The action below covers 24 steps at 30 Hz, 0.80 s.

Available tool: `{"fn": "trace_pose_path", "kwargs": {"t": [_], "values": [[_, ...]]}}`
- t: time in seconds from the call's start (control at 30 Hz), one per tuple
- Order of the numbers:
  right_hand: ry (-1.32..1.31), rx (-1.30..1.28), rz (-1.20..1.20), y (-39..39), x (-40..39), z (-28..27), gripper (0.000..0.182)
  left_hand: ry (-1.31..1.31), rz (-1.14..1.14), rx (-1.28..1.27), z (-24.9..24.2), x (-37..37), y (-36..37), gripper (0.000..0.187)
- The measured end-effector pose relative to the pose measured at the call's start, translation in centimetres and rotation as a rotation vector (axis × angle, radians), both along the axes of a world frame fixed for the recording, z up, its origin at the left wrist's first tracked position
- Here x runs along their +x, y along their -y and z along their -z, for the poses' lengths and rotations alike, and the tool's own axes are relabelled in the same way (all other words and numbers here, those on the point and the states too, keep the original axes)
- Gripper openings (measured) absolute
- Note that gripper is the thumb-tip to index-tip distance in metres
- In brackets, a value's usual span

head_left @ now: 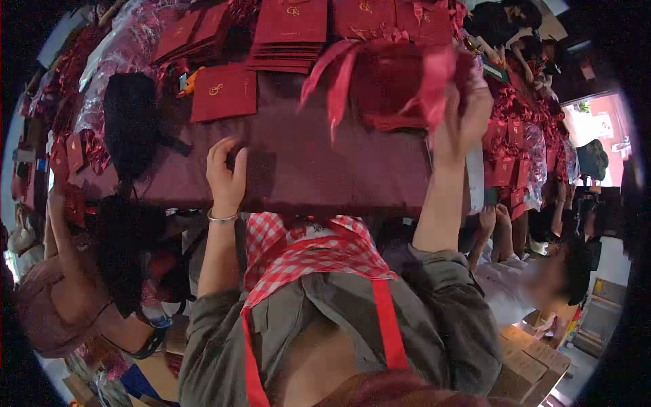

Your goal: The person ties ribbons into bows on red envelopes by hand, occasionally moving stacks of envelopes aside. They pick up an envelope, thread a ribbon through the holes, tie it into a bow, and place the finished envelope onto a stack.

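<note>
My left hand (227, 173) is raised over the near part of the dark red table (305, 169), thumb apart from the lightly curled fingers, with nothing in it. A bracelet circles that wrist. My right hand (468, 119), blurred by motion, grips the right side of a red gift bag (386, 85). Loose ribbons (339, 88) swing from the bag, which is tilted above the table, and its far edge is smeared. Left of it, a single red bag with a gold emblem (224, 93) lies flat. A stack of similar red bags (288, 34) stands behind.
More red bags (366, 17) lie along the far side. A black bundle (132, 122) sits on the left, near clear plastic wrapping (129, 51). Co-workers are on both sides, one in a white top (505, 285). Cardboard boxes (529, 359) stand lower right.
</note>
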State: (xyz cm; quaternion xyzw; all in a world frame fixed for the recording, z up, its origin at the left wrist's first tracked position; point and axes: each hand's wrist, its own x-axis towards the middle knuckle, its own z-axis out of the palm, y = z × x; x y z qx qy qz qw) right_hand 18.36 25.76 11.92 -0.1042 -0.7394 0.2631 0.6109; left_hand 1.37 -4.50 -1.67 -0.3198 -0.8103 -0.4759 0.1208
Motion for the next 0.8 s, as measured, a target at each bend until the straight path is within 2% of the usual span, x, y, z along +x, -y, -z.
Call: {"fn": "trace_pose_path", "kwargs": {"t": [0.03,0.07,0.13,0.23,0.3,0.33,0.47,0.57,0.63,0.73,0.8], "values": [[-0.110,-0.179,-0.033,-1.7,-0.6,0.1,0.032,-0.002,-0.009,0.006,-0.3,0.1,0.0,0.024],[0.067,-0.052,0.207,-4.3,-0.6,1.0,0.032,-0.021,0.003,-0.027,-0.5,0.1,0.0,0.022],[0.136,-0.222,0.129,-7.8,-1.8,2.2,0.037,0.003,0.007,-0.062,-0.6,0.1,-0.1,0.019],[0.519,0.041,0.561,-9.3,-2.6,5.7,0.052,-0.008,-0.007,-0.113,-0.8,0.2,-0.2,0.018],[0.640,0.009,0.613,-9.7,-3.2,8.1,0.054,-0.012,-0.007,-0.107,-0.8,0.3,-0.3,0.018],[0.574,0.017,0.547,-9.7,-3.4,8.9,0.051,-0.012,-0.001,-0.108,-0.8,0.3,-0.4,0.018],[0.585,0.120,0.486,-10.1,-3.1,9.3,0.046,-0.013,-0.003,-0.171,-1.0,0.4,-0.3,0.017],[0.529,0.089,0.424,-9.3,-2.6,8.3,0.047,-0.030,0.016,-0.163,-0.8,0.2,-0.4,0.016],[0.572,0.069,0.443,-8.6,-2.0,7.4,0.048,-0.033,0.024,-0.163,-1.1,0.2,-0.4,0.015],[0.575,0.170,0.490,-7.7,-0.1,6.7,0.048,-0.018,0.023,-0.157,-0.9,0.2,-0.3,0.016],[0.643,0.118,0.543,-6.7,3.2,6.5,0.047,-0.012,0.036,-0.154,-0.6,0.0,-0.1,0.016]]}}
